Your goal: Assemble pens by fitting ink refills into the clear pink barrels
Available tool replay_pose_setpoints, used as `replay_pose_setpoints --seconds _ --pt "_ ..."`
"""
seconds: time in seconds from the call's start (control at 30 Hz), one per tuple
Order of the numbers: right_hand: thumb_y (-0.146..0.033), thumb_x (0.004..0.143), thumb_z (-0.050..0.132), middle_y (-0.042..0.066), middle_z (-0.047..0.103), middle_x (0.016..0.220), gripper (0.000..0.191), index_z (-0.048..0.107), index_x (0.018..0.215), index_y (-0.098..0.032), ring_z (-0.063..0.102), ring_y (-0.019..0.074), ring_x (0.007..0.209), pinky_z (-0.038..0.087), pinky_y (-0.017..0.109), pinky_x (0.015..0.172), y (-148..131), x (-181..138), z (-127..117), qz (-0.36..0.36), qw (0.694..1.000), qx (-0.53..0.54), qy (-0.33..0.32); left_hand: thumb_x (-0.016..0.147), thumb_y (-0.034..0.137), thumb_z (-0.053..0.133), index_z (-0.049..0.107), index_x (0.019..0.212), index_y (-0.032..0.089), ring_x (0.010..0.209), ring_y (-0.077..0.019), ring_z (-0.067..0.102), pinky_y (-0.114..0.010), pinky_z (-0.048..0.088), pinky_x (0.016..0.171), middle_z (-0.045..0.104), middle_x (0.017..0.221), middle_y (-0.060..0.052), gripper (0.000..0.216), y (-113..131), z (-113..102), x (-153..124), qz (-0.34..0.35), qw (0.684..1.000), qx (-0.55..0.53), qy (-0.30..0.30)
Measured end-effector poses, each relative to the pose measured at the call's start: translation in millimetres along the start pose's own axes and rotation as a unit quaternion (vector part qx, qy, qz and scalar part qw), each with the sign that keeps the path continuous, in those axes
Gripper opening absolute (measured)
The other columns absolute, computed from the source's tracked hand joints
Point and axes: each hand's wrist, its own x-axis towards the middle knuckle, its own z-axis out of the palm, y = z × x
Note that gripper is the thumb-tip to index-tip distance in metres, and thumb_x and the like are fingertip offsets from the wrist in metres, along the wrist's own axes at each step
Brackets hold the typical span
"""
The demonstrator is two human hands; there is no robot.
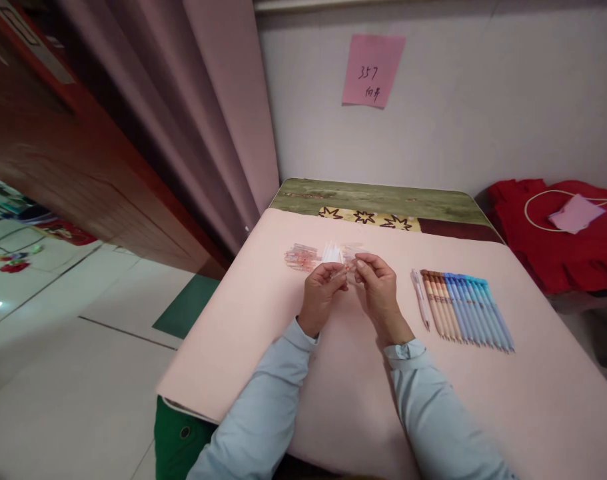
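Piece of clear material (349, 267) bridges left hand (319, 295) and right hand (382, 288), each closed in a pinch upon it. Long axis appears roughly crosswise; neither hand is nearer.

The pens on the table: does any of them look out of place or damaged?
Slightly: the white pen lies just left of the row of brown-topped and blue pens, set off by a small gap and different in colour. The row itself is neat. I see no damage, though fine cracks would be too small to tell.
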Motion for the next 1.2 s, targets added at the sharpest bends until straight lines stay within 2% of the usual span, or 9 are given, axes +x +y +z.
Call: replay_pose_setpoints --seconds 0.27,0.4,0.57,0.7,0.87,1.2 --pt "-0.036 0.077 0.076 -0.003 0.060 0.069 0.027 0.068 0.097 -0.019 0.048 0.0099 0.057 0.041 0.025 0.057 6.4 6.5 -8.7 -0.006 0.999 0.018 0.046 0.066 0.032 0.086 0.065 0.094 0.015 0.060 -0.0121 0.063 -0.029 0.054 0.064 0.071 0.077 -0.003 0.039 3.0 0.5 1.1 -0.027 0.999 -0.012 0.038" --pt "-0.037 0.077 0.076 -0.001 0.064 0.075 0.028 0.068 0.098 -0.020 0.048 0.0096 0.058 0.041 0.025 0.057 6.9 7.8 -9.6 -0.007 0.998 0.028 0.054 0.069 0.034 0.084 0.067 0.093 0.014 0.060 -0.0128 0.064 -0.031 0.056 0.064 0.073 0.077 -0.004 0.036 4.7 0.7 0.7 -0.014 0.998 -0.001 0.057" --pt "-0.037 0.077 0.077 -0.002 0.062 0.072 0.029 0.068 0.098 -0.019 0.048 0.0097 0.058 0.041 0.025 0.057 7.4 8.8 -10.3 -0.005 0.998 0.028 0.058 0.073 0.035 0.081 0.069 0.096 0.013 0.061 -0.0129 0.065 -0.032 0.058 0.064 0.074 0.084 -0.007 0.034 3.8 -0.5 0.4 0.006 0.998 0.005 0.068" --pt "-0.035 0.077 0.078 -0.003 0.061 0.070 0.026 0.069 0.095 -0.019 0.047 0.0088 0.057 0.039 0.023 0.056 9.4 9.8 -11.0 0.005 0.997 0.045 0.059 0.074 0.036 0.080 0.069 0.093 0.013 0.056 -0.0120 0.064 -0.029 0.055 0.059 0.073 0.078 -0.005 0.031 3.8 -0.6 0.9 0.018 0.996 0.014 0.091" --pt "-0.035 0.076 0.079 -0.002 0.064 0.071 0.025 0.071 0.091 -0.018 0.048 0.0079 0.056 0.038 0.022 0.055 11.5 10.5 -10.3 0.009 0.996 0.061 0.067 0.071 0.031 0.081 0.067 0.083 0.014 0.054 -0.0101 0.061 -0.025 0.052 0.056 0.070 0.072 -0.002 0.025 6.8 0.6 1.6 0.017 0.997 -0.026 0.077" --pt "-0.039 0.074 0.079 -0.003 0.061 0.068 0.027 0.069 0.087 -0.018 0.046 0.0088 0.055 0.036 0.024 0.054 7.3 8.5 -7.7 0.014 0.997 0.038 0.065 0.068 0.023 0.082 0.063 0.081 0.014 0.055 -0.0079 0.058 -0.021 0.047 0.054 0.068 0.071 -0.001 0.025 10.6 0.8 1.4 -0.017 0.995 -0.085 0.056"
